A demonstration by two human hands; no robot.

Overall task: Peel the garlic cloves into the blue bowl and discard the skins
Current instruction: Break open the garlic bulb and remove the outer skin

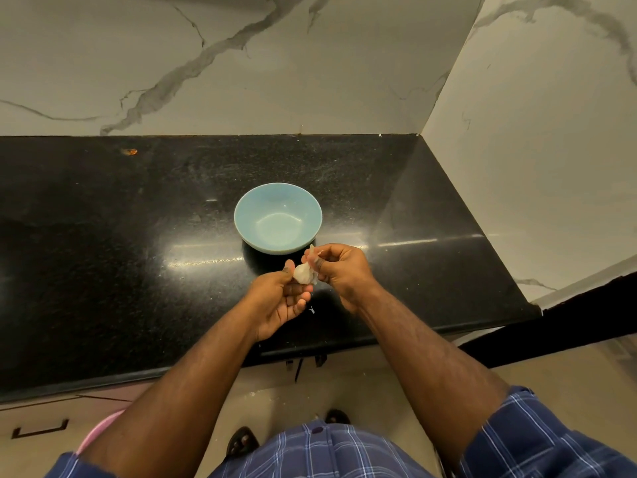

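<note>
We hold the garlic [304, 273] above the black counter [103, 236], just in front of the blue bowl [277, 218]. Our left hand [282, 301] grips it between thumb and fingers from below. Our right hand [339, 270] pinches a thin skin [312, 251] at its top. The bowl stands on the counter with nothing inside.

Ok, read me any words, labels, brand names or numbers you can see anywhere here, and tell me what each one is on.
None: no text can be read in this view.
The blue bowl is plain, with no mark or label.
The garlic held between the left hand and right hand bears no sticker.
The black counter, marble wall and checked shirt carry no lettering.
</note>
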